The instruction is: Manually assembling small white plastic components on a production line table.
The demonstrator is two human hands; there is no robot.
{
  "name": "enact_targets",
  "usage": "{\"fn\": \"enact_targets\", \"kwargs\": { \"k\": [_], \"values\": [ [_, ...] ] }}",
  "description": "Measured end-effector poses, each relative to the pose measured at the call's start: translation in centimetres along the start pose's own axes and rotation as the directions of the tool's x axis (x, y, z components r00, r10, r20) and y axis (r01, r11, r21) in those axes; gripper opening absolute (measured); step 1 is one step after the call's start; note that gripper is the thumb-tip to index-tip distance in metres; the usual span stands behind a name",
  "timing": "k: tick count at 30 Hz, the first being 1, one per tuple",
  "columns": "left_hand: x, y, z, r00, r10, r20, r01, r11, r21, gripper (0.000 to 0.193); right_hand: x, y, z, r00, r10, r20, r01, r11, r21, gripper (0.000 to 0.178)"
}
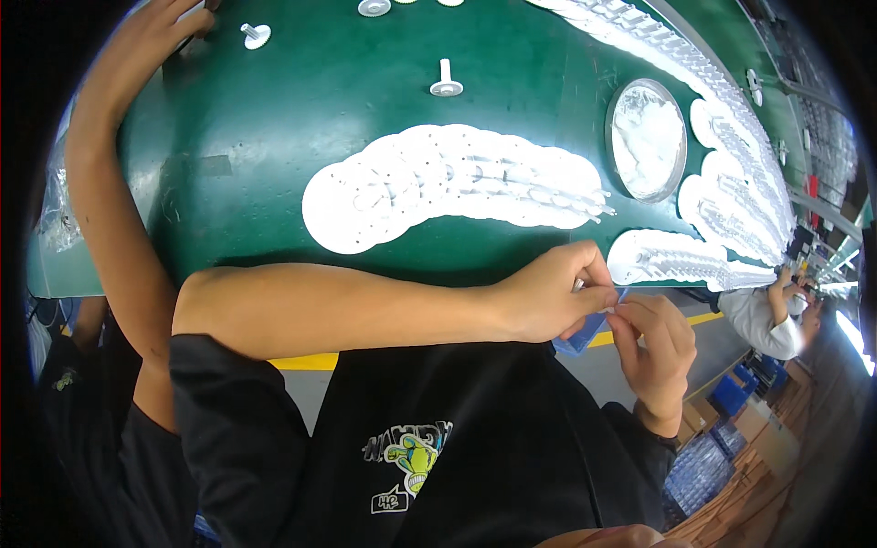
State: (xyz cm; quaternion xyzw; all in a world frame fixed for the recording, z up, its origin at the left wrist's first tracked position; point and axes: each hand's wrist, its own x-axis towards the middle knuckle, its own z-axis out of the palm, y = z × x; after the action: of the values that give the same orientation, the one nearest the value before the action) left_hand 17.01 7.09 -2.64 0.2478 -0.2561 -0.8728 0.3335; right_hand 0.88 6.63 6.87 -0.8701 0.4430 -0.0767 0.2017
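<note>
My left hand (pixel 557 290) reaches across at the table's near edge, its fingers closed. A small white piece (pixel 578 285) shows between them, too small to name. My right hand (pixel 656 349) meets it fingertip to fingertip, thumb and forefinger pinched on something I cannot make out. Beyond the left forearm lies a curved row of overlapping white discs with stems (pixel 448 178), fanned on the green table (pixel 247 210). One single white disc with an upright stem (pixel 446 84) stands farther back.
A round metal dish (pixel 646 142) holding white material sits right of the row. More white disc rows (pixel 731 205) curve along the right. Another person's arm (pixel 119 201) rests at the left, near a small white gear (pixel 256 36). A blue bin (pixel 580 340) shows below my hands.
</note>
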Motion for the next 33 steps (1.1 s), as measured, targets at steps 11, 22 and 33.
{"fn": "enact_targets", "kwargs": {
  "k": [11,22,33],
  "values": [
    [-0.2,0.8,-0.3,0.997,-0.013,0.076,0.008,0.998,0.064,0.023,3.4,5.7,-2.9,0.928,0.165,-0.333,-0.089,0.969,0.232,0.007],
    [0.0,0.3,-1.0,0.963,-0.043,0.265,-0.010,0.980,0.197,0.018,11.8,11.0,-0.3,0.898,-0.073,-0.434,-0.012,0.982,-0.191,0.009],
    [0.2,-0.6,-1.1,0.965,0.047,0.257,-0.091,0.982,0.165,0.021,11.9,11.6,-0.1,0.899,-0.257,-0.356,0.153,0.944,-0.293,0.008]
  ]
}}
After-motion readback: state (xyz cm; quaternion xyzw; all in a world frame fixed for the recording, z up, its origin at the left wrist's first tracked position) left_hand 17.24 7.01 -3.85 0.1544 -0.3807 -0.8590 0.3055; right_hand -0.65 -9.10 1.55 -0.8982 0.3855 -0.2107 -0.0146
